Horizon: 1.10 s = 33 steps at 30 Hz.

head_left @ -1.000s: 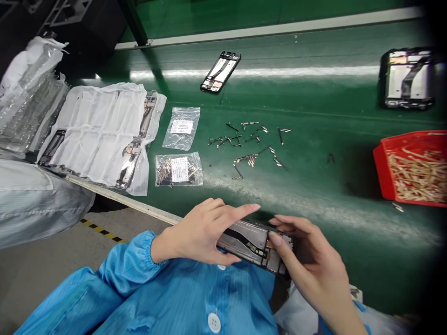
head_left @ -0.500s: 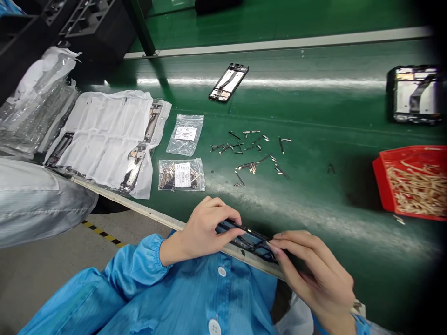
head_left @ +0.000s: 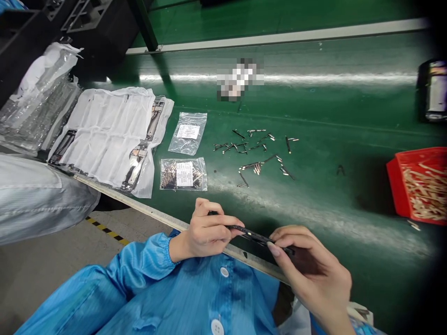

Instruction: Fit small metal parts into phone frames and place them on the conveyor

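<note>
The one phone frame (head_left: 256,235) has tilted nearly edge-on, pinched in the grip of one left hand (head_left: 209,230) and one right hand (head_left: 310,265).

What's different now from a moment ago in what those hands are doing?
The phone frame has turned from showing its broad face to nearly edge-on, rolled between the left hand and right hand; neither let go. The small metal pieces and red bin on the green bench stayed where they were.
</note>
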### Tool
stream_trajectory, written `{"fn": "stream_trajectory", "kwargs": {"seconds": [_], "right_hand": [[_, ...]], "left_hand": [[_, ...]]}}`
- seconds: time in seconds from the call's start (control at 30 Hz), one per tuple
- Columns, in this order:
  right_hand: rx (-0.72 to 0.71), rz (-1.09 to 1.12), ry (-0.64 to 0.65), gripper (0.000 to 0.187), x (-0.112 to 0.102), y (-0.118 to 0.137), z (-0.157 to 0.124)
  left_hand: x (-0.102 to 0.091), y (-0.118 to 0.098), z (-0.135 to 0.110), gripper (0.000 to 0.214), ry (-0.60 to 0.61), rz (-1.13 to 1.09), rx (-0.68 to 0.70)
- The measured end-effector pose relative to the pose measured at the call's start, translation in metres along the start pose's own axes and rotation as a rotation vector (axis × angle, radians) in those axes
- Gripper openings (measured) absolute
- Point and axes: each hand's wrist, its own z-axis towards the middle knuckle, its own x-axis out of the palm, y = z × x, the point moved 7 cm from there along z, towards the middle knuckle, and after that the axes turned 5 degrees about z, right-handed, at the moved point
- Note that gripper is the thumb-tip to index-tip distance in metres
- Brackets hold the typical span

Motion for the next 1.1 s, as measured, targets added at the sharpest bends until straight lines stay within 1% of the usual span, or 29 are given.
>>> {"fn": "stream_trajectory", "kwargs": {"seconds": [0.07,0.1,0.13,0.23,0.33,0.4,0.47,0.5,0.53,0.6,0.63,0.67,0.7,0.73,0.8,0.83,0.9,0.93,1.0,1.07,1.1], "right_hand": [[-0.066,-0.065,0.018,0.022,0.004,0.005,-0.002],[-0.124,-0.117,0.030,0.026,0.007,0.009,-0.003],[-0.188,-0.174,0.042,0.032,0.010,0.012,-0.005],[-0.353,-0.332,0.070,0.049,0.018,0.016,-0.013],[-0.434,-0.427,0.052,0.063,0.021,0.012,-0.018],[-0.459,-0.469,0.052,0.066,0.021,0.009,-0.019],[-0.435,-0.553,0.053,0.061,0.015,0.004,-0.019],[-0.396,-0.596,0.020,0.059,0.008,0.000,-0.019],[-0.341,-0.615,-0.055,0.058,-0.004,-0.003,-0.019],[-0.228,-0.561,-0.313,0.060,-0.036,-0.009,-0.025],[-0.169,-0.510,-0.447,0.059,-0.052,-0.014,-0.030],[-0.110,-0.472,-0.547,0.056,-0.064,-0.019,-0.036],[-0.057,-0.469,-0.602,0.053,-0.072,-0.024,-0.039],[-0.020,-0.501,-0.608,0.051,-0.075,-0.029,-0.040],[0.005,-0.608,-0.527,0.052,-0.073,-0.036,-0.037],[-0.013,-0.657,-0.478,0.052,-0.070,-0.039,-0.034],[-0.069,-0.731,-0.416,0.051,-0.065,-0.041,-0.030],[-0.090,-0.749,-0.401,0.050,-0.063,-0.042,-0.028],[-0.110,-0.759,-0.391,0.046,-0.062,-0.043,-0.026],[-0.105,-0.733,-0.398,0.042,-0.063,-0.043,-0.025],[-0.095,-0.717,-0.403,0.040,-0.064,-0.043,-0.025]], "left_hand": [[0.011,0.005,-0.009,0.047,0.146,0.026,-0.046],[0.014,0.007,-0.013,0.047,0.188,0.029,-0.061],[0.015,0.008,-0.016,0.046,0.198,0.029,-0.071],[0.014,0.009,-0.018,0.045,0.151,0.022,-0.089],[0.015,0.005,-0.014,0.037,0.106,-0.039,-0.044],[0.012,0.001,-0.007,0.025,0.086,-0.110,0.010],[0.005,0.001,0.008,0.019,0.076,-0.174,0.057],[0.000,0.002,0.019,0.018,0.066,-0.197,0.071],[-0.004,0.005,0.035,0.017,0.057,-0.210,0.062],[-0.007,0.020,0.077,0.011,0.041,-0.237,-0.031],[-0.004,0.031,0.102,0.006,0.045,-0.252,-0.124],[0.005,0.044,0.129,0.007,0.059,-0.295,-0.221],[0.018,0.055,0.158,0.021,0.098,-0.346,-0.296],[0.035,0.066,0.186,0.032,0.155,-0.386,-0.367],[0.067,0.090,0.238,0.044,0.184,-0.400,-0.540],[0.080,0.097,0.261,0.051,0.202,-0.395,-0.575],[0.097,0.106,0.301,0.060,0.194,-0.378,-0.573],[0.101,0.108,0.315,0.062,0.189,-0.358,-0.556],[0.101,0.113,0.330,0.060,0.168,-0.286,-0.539],[0.092,0.125,0.331,0.059,0.122,-0.171,-0.576],[0.085,0.134,0.329,0.061,0.089,-0.107,-0.618]]}}
